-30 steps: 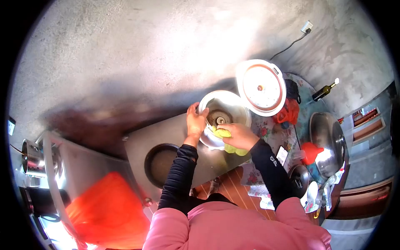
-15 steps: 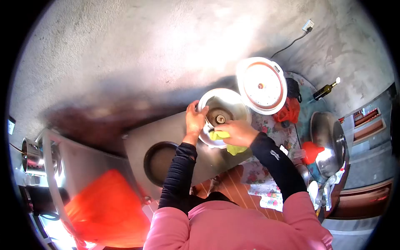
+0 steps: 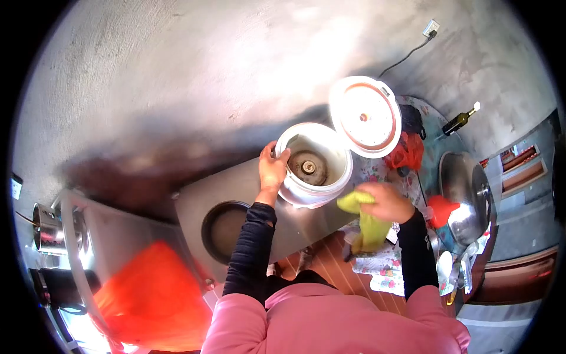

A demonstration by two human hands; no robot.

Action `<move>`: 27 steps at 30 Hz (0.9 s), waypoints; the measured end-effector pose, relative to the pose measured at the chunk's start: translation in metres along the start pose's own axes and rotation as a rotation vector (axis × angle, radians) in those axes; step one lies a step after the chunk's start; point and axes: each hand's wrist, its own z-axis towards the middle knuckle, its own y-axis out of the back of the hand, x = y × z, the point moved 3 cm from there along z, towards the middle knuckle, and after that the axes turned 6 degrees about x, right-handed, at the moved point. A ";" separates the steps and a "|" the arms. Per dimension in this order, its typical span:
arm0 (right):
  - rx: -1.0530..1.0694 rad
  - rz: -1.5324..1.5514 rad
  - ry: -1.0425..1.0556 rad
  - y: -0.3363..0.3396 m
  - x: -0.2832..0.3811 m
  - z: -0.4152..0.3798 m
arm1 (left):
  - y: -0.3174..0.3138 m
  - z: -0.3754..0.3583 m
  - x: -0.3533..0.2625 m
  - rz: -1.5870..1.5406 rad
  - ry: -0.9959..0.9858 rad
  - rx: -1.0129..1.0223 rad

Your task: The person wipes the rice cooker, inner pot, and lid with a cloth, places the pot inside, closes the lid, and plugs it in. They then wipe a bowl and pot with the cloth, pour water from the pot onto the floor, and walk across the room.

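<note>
A white rice cooker (image 3: pixel 321 192) stands on the metal counter (image 3: pixel 300 227), its lid (image 3: pixel 367 118) swung up at the far right. No inner pot sits in it, and the round heating plate (image 3: pixel 308 167) shows at the bottom. My left hand (image 3: pixel 272 172) grips the cooker's left rim, thumb on the inner side. Off to the right of the cooker, my right hand (image 3: pixel 386 202) is closed around a yellow-green cloth (image 3: pixel 372 230), which hangs down from the fingers.
A round dark pan (image 3: pixel 227 231) is at the counter's left. To the right, a floral-covered table holds a red plastic bag (image 3: pixel 405 152), a large metal lid (image 3: pixel 464 197) and a dark bottle (image 3: pixel 461 121). An orange-red bag (image 3: pixel 156 298) lies at lower left.
My right hand has pulled the cloth out of the cooker and moved it to the right. The cooker's inside shows more fully. My left hand stays on the rim.
</note>
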 end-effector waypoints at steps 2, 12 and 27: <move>-0.177 -0.023 -0.139 0.008 -0.004 0.009 | 0.000 0.002 0.004 0.007 0.010 -0.009; -0.138 -0.370 -0.506 -0.055 -0.009 0.038 | -0.002 0.001 0.008 0.019 -0.065 -0.055; -0.065 -0.264 -0.478 -0.071 0.052 0.055 | 0.000 -0.001 -0.001 -0.044 0.001 -0.016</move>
